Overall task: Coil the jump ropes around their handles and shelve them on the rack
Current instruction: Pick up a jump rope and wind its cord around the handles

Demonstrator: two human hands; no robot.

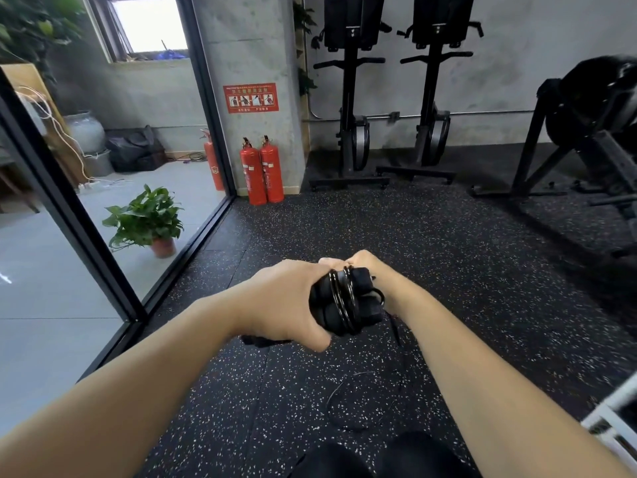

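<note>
Two black jump rope handles (344, 305) are held side by side in front of me, with a few turns of thin black rope wound round them. My left hand (286, 301) grips the handles from the left. My right hand (358, 262) is behind the bundle, its fingers curled at the top of the handles; I cannot tell whether they pinch the rope. The loose rest of the rope (362, 401) hangs down and lies in loops on the speckled floor below my hands. No storage rack can be identified for certain.
Two red fire extinguishers (262, 170) stand at a concrete pillar ahead. Black gym machines (389, 98) line the far wall, and another machine (586, 139) is at right. A glass partition (103, 257) with a potted plant behind it runs along the left. A white frame (610, 419) shows at bottom right.
</note>
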